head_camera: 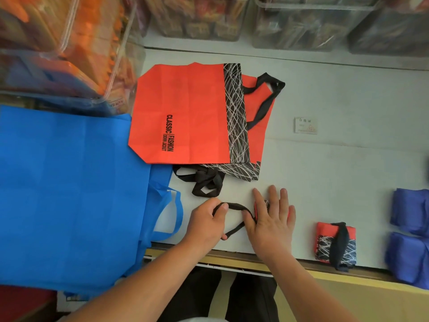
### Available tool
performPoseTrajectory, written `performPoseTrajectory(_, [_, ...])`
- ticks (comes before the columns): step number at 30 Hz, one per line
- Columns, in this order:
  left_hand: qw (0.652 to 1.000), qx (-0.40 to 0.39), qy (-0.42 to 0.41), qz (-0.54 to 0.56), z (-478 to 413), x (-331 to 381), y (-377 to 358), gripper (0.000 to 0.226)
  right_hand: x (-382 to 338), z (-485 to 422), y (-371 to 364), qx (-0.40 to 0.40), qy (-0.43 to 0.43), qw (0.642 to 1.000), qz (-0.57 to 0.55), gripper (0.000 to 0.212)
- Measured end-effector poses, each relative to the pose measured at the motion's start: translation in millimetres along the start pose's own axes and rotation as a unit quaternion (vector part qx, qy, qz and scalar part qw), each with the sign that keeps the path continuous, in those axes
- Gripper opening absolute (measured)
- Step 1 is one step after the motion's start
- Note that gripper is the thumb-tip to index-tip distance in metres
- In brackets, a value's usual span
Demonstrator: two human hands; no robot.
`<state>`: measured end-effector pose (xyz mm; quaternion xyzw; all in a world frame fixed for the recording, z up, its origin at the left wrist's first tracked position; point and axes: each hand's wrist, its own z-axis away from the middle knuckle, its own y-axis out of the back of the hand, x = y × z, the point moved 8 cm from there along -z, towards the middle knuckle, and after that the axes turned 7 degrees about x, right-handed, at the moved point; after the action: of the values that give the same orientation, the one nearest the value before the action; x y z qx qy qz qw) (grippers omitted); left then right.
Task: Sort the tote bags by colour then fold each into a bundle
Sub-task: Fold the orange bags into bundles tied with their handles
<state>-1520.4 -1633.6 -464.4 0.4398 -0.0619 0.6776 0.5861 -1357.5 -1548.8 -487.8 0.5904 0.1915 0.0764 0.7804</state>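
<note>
My right hand (271, 219) lies flat, fingers straight, pressing down a folded orange tote bundle (267, 203) that is mostly hidden under it. My left hand (206, 223) grips that bundle's black handle loop (234, 206), pulled out to the left. Behind, a flat orange tote (183, 112) with a black-and-white line band lies on other orange totes. A stack of flat blue totes (69, 194) covers the left. One finished orange bundle (335, 242), tied with its black handle, sits at the front right, with two folded blue bundles (411, 235) beyond it.
The white table (336, 170) has its front edge just under my wrists. Clear plastic bins of packaged goods (301, 24) line the back and the upper left. A small white label card (306, 125) lies on the table to the right of the orange totes.
</note>
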Motion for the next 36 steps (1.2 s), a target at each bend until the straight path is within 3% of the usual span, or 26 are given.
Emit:
performPoseTrajectory(6, [0.999,0.001,0.036,0.022,0.0,-0.9,-2.5,0.033,4.9,-0.2,-3.9,0.029,0.009,0.999,-0.017,0.062])
performPoseTrajectory(11, [0.992,0.019,0.119,0.039,-6.6,-5.6,-13.9,0.032,3.2,1.3,3.0,0.044,0.025,0.999,-0.009,0.066])
performPoseTrajectory(17, [0.99,0.026,0.135,0.005,-28.2,1.4,-17.6,0.034,7.7,8.6,19.4,0.109,0.036,0.986,-0.123,0.061])
performPoseTrajectory(20, [0.989,0.01,0.145,-0.008,-30.1,1.0,-16.1,0.033,23.7,15.1,23.6,0.11,-0.03,0.969,-0.219,0.056])
performPoseTrajectory(23, [0.989,0.001,0.149,-0.013,-30.1,1.6,-16.0,0.033,38.2,14.7,43.5,0.131,-0.091,0.974,-0.16,0.055])
performPoseTrajectory(24, [0.989,0.0,0.148,-0.017,-30.5,1.9,-16.2,0.033,45.3,12.0,46.8,0.1,-0.14,0.97,-0.17,0.064])
performPoseTrajectory(26, [0.99,0.001,0.141,-0.028,-30.6,3.3,-15.3,0.033,57.3,10.1,43.0,0.014,-0.263,0.931,-0.254,0.081])
performPoseTrajectory(27, [0.99,0.002,0.136,-0.037,-30.5,4.6,-14.7,0.034,58.7,9.8,39.7,-0.019,-0.304,0.907,-0.29,0.079])
performPoseTrajectory(30, [0.991,0.002,0.124,-0.051,-29.9,7.8,-13.2,0.035,55.3,9.1,27.8,-0.06,-0.347,0.862,-0.364,0.055])
performPoseTrajectory(33, [0.991,-0.012,0.12,-0.054,-28.2,10.5,-9.3,0.034,44.4,8.9,36.3,-0.059,-0.317,0.845,-0.427,0.031])
performPoseTrajectory(36, [0.99,-0.046,0.124,-0.049,-26.1,15.3,-4.5,0.033,28.5,5.5,69.0,-0.067,-0.184,0.853,-0.484,0.025])
